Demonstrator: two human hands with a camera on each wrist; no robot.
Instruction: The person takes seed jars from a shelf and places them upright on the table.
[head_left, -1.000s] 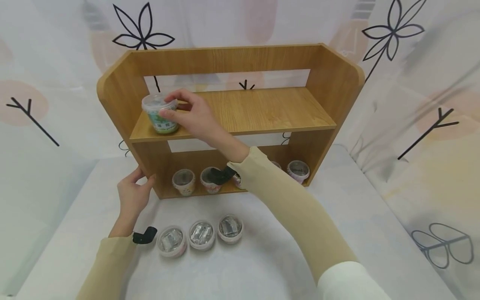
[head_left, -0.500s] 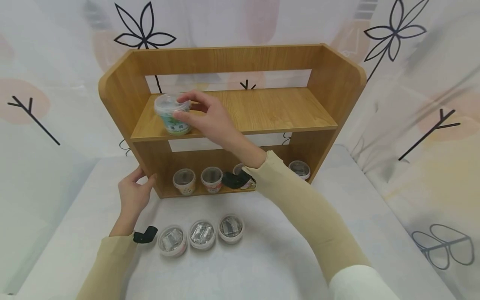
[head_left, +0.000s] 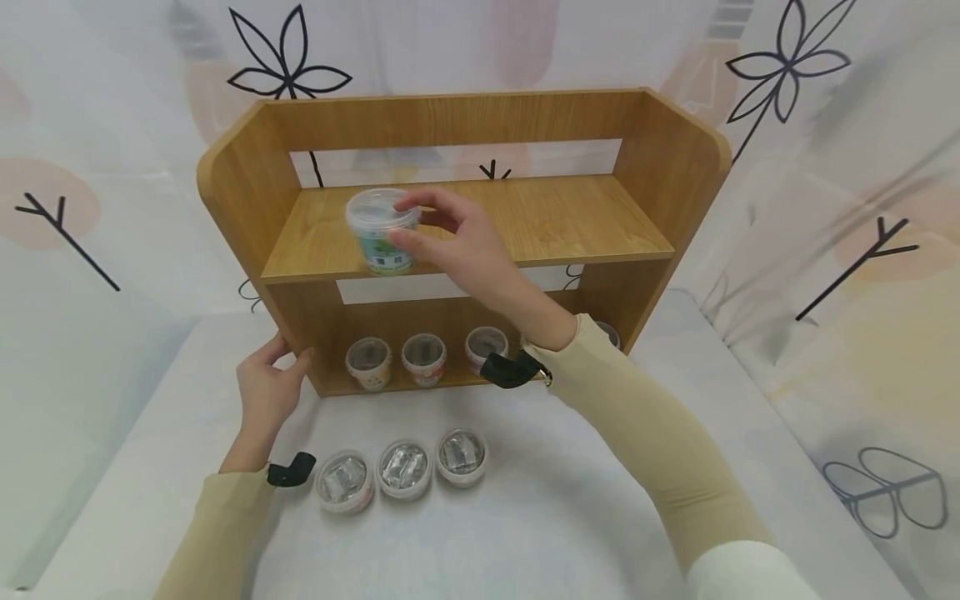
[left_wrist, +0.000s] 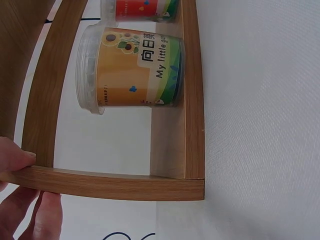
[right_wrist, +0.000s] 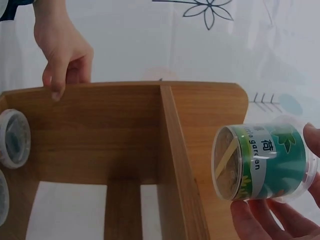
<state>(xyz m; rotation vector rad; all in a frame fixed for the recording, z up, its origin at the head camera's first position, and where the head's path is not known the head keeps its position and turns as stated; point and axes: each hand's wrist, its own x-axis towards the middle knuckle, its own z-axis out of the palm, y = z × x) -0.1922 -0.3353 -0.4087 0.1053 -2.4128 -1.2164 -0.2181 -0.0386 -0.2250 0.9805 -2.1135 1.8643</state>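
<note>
My right hand grips a clear-lidded plastic cup with a green and teal label, its fingers and thumb round the side. The cup is at the front of the upper board of a wooden shelf, left of its middle. In the right wrist view the cup's bottom shows, raised off the board. My left hand pinches the edge of the shelf's left side panel between thumb and fingers, low down.
On the lower board stand several lidded cups, among them an orange-labelled cup and a pink one; my right arm partly covers the row. Three lidded cups, one being the leftmost cup, stand on the white table before the shelf.
My right hand has carried the green cup rightward along the upper board, away from the left panel. The left hand keeps its hold on the panel.
</note>
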